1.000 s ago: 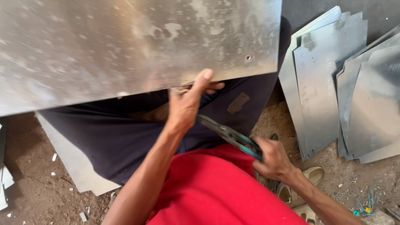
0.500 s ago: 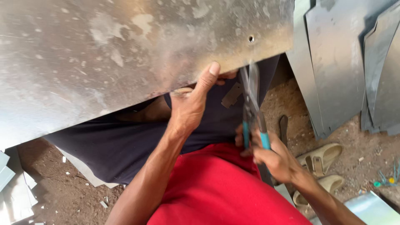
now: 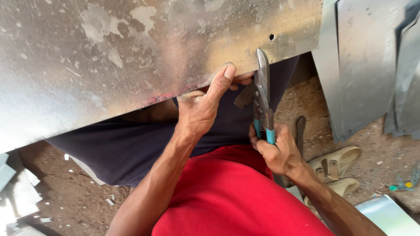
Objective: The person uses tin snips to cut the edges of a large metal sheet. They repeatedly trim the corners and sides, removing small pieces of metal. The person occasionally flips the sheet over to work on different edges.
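The left hand pinches the near edge of a large metal sheet: its thumb lies flat on the top face, pointing to the far right, while the other fingers curl under the edge, their tips just showing beyond it. The sheet is dull grey, scratched and blotched with pale patches, with a reddish streak along the near edge by the thumb and a small round hole near its right end. It lies across the person's lap, filling the far and left part of the view and tilting down toward the left.

The right hand closes its fingers around the blue-sleeved handles of a pair of tin snips. The snips stand nearly upright, their grey blades pointing far and biting into the sheet's near edge just right of the left thumb, a little near of the hole. A small tab of metal hangs beside the blades.

Beneath the sheet show dark trousers and, nearer, a red shirt. To the right, pale sandals rest on the dirt floor. Further right and far, several cut grey panels lean stacked together. Small bright offcuts lie on the floor at the near left.
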